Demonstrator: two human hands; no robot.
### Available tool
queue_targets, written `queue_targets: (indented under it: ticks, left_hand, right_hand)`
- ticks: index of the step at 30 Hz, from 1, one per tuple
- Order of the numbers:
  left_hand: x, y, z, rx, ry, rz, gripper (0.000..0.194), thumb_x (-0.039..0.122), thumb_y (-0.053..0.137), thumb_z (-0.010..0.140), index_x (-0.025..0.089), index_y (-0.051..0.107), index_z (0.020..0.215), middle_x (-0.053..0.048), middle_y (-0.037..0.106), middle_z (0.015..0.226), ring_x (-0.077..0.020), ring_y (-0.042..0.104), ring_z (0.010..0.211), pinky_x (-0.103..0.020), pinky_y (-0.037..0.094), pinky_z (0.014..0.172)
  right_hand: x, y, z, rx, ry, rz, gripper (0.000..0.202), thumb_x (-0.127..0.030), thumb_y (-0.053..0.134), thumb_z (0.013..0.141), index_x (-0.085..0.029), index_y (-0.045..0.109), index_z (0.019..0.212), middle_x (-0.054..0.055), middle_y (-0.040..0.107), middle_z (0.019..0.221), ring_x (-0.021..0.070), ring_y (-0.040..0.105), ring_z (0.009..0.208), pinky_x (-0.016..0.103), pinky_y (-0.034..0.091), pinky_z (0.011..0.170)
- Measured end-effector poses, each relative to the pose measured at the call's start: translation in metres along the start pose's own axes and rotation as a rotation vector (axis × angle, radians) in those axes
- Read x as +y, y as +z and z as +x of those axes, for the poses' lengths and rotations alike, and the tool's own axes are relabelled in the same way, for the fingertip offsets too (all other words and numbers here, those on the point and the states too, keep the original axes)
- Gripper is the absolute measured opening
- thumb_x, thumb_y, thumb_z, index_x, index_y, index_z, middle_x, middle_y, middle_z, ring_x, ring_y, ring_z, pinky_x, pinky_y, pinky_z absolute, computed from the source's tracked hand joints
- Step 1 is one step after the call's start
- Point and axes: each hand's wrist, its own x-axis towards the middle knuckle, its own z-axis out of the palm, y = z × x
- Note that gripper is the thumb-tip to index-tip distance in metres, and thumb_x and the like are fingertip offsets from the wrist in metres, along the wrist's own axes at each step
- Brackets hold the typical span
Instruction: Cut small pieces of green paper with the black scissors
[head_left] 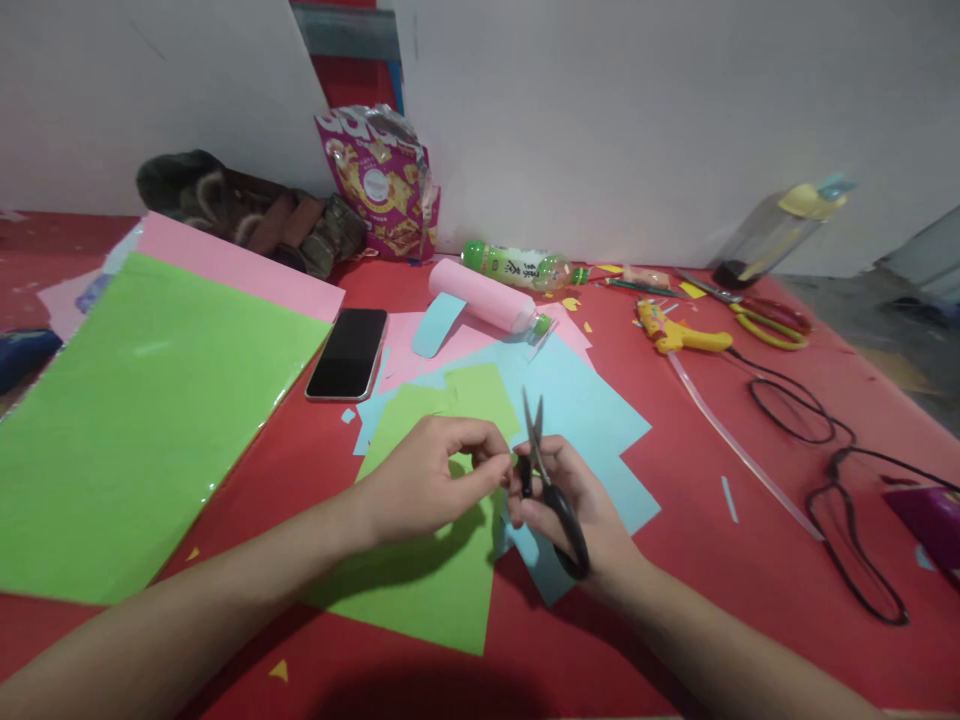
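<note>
My right hand (581,500) holds a pair of black-handled scissors (564,520), the blades pointing up and slightly apart. Just left of it, my left hand (435,470) is closed in a pinch, its fingertips meeting those of the right. Whatever lies between these fingertips is too small to make out. Beneath both hands is a cut green paper sheet (420,605), lying over light blue paper (592,400) and pink paper. Beyond them lies a bottle wrapped in pink paper (480,297), with a light blue strip (439,325) against it.
A phone (348,353) and packed green sheets (157,420) lie left. Behind are a snack bag (382,185), a dark patterned pouch (255,215) and a green-capped bottle (517,265). On the right are a yellow glue gun (682,335) with its cable, larger scissors (772,320) and a tilted water bottle (772,235).
</note>
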Motion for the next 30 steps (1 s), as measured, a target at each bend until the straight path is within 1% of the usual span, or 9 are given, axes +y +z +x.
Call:
queue_targets:
  ticks: [2,5,11,14,17,21,30]
  left_hand:
    - [0.0007,-0.0057,-0.0009,0.028,0.004,-0.002,0.016,0.019,0.043,0.077,0.014,0.054,0.067,0.001,0.058,0.064,-0.0095,0.052,0.062,-0.019,0.041,0.061]
    - [0.0021,-0.0105,-0.0018,0.058,0.006,0.008,0.015,0.019,0.044,0.077,0.014,0.053,0.066,0.001,0.057,0.062,-0.0098,0.052,0.062,-0.020,0.041,0.061]
    - [0.0058,-0.0122,-0.0023,0.056,0.025,-0.025,0.015,0.017,0.045,0.076,0.014,0.054,0.065,0.002,0.058,0.062,-0.0085,0.052,0.060,-0.018,0.041,0.059]
    - [0.0064,-0.0124,-0.0027,0.047,0.033,-0.039,0.014,0.016,0.045,0.076,0.014,0.054,0.065,0.002,0.058,0.062,-0.0080,0.051,0.059,-0.017,0.041,0.059]
    - [0.0068,-0.0125,-0.0026,0.046,0.031,-0.029,0.014,0.016,0.045,0.076,0.014,0.054,0.065,0.002,0.058,0.062,-0.0081,0.051,0.060,-0.017,0.041,0.058]
    - [0.0072,-0.0119,-0.0021,0.046,0.021,-0.012,0.014,0.017,0.044,0.076,0.014,0.054,0.065,0.002,0.058,0.062,-0.0088,0.051,0.059,-0.018,0.040,0.058]
    - [0.0077,-0.0095,-0.0032,0.073,0.030,-0.019,0.015,0.016,0.045,0.076,0.014,0.052,0.063,0.003,0.056,0.060,-0.0079,0.050,0.058,-0.017,0.040,0.057]
  right_hand:
    - [0.0020,-0.0015,-0.0017,-0.115,0.037,0.028,0.035,-0.033,0.066,0.065,-0.023,0.041,0.086,-0.004,0.045,0.071,0.0058,0.042,0.051,0.021,0.033,0.048]
    - [0.0049,-0.0033,-0.0029,-0.189,0.072,0.058,0.035,-0.035,0.065,0.066,-0.024,0.038,0.086,-0.005,0.045,0.070,0.0044,0.038,0.046,0.019,0.029,0.042]
    - [0.0075,-0.0053,-0.0031,-0.192,0.086,0.057,0.032,-0.029,0.066,0.066,-0.023,0.040,0.084,-0.005,0.045,0.068,0.0065,0.038,0.052,0.021,0.030,0.047]
    - [0.0085,-0.0058,-0.0038,-0.215,0.092,0.058,0.032,-0.029,0.066,0.067,-0.023,0.041,0.086,-0.004,0.045,0.068,0.0065,0.037,0.053,0.020,0.029,0.047]
    - [0.0098,-0.0060,-0.0037,-0.209,0.084,0.059,0.033,-0.029,0.067,0.066,-0.023,0.041,0.086,-0.004,0.045,0.068,0.0072,0.037,0.054,0.020,0.029,0.048]
    - [0.0101,-0.0060,-0.0033,-0.191,0.089,0.034,0.032,-0.030,0.067,0.066,-0.023,0.041,0.084,-0.004,0.044,0.067,0.0078,0.037,0.054,0.021,0.030,0.048]
    - [0.0054,-0.0038,-0.0035,-0.198,0.090,0.032,0.031,-0.030,0.065,0.067,-0.022,0.041,0.084,-0.005,0.045,0.065,0.0064,0.037,0.051,0.021,0.029,0.046]
